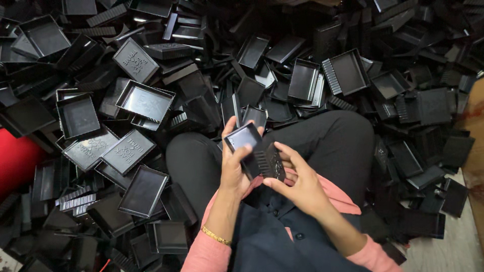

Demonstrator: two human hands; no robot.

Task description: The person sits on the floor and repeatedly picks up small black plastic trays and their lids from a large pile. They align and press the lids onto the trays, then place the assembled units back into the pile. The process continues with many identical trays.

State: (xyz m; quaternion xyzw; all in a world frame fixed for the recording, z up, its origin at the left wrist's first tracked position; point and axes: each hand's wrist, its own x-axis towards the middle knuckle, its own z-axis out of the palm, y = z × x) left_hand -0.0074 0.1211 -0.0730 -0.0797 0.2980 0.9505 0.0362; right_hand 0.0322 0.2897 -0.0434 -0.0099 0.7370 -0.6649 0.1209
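I sit cross-legged with a huge pile of black plastic box parts (146,100) around my knees. My left hand (233,168) grips a small black tray-shaped shell (242,138), hollow side up. My right hand (297,181) holds a second black part (269,162) with a ribbed edge, pressed against the underside of the first. Both pieces meet between my hands, just above my lap. A gold bangle circles my left wrist.
Shallow black trays, lids with raised lettering and ribbed pieces cover the floor on every side. A red object (15,158) lies at the left edge. Pale floor (454,247) shows at the lower right.
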